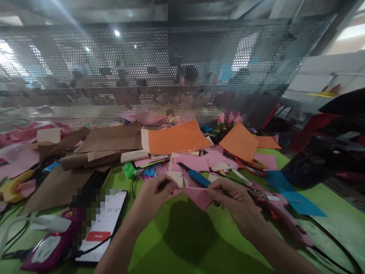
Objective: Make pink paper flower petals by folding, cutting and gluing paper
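Between my two hands, over the green table, is a small pink piece of paper [199,196] with slanting edges. My left hand [159,190] pinches its left end with the fingertips. At the other end, my right hand [229,194] grips the paper between thumb and fingers; something metallic shows under those fingers, too unclear to name. Just behind the paper lies a blue-handled tool [198,178] with a dark tip. A pink glue gun [288,217] rests on the table to the right of my right hand, its cord running toward the front right.
A phone [104,224] and a purple power strip [53,241] with cables lie at the left. Brown paper [111,139], orange sheets [176,137] and pink scraps pile up at the back. Blue paper [293,194] lies right. A perforated metal screen [142,68] stands behind.
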Demonstrator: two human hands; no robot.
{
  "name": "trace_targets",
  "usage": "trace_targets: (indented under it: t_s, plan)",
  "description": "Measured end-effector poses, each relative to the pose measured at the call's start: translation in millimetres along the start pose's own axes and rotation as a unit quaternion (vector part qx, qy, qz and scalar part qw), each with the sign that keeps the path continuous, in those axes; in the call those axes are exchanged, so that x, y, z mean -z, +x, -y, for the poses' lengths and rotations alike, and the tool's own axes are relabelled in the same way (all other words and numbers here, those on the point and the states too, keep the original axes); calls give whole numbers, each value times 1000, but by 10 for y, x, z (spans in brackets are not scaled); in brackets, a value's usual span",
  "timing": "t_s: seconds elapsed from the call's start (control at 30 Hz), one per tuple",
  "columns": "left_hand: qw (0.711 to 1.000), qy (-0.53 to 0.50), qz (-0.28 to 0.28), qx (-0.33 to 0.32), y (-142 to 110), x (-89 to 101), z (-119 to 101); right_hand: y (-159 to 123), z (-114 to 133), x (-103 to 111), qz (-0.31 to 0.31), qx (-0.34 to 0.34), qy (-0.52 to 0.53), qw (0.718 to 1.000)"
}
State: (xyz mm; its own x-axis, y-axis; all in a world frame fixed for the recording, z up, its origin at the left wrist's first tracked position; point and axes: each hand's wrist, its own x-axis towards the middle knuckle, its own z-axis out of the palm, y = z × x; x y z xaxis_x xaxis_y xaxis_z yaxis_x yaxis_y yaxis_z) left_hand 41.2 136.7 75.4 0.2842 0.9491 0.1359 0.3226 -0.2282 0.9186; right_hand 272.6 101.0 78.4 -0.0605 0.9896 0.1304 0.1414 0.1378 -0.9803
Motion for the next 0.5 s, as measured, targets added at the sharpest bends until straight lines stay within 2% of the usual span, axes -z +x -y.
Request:
trace_targets:
  t_s: [0.07, 0.1, 0.2, 0.3, 0.4, 0.5]
  plan:
    - [995, 78, -68, -1, 34, 119, 70, 7, 1, 19, -26, 3, 28, 999]
    - [989, 121, -82, -4, 47, 166, 108, 11, 3, 27, -34, 4, 42, 999]
    - [970, 239, -43, -1, 54, 199, 195, 21, 6, 36, -44, 7, 68, 997]
    - [942, 332, 8, 40, 22, 88, 222, 19, 2, 27, -37, 7, 70, 997]
    - [923, 379, 2, 57, -12, -42, 221, 12, 5, 13, -22, 4, 61, 998]
    - [915, 394, -12, 92, -26, -89, 228, 10, 17, -1, -9, -5, 60, 998]
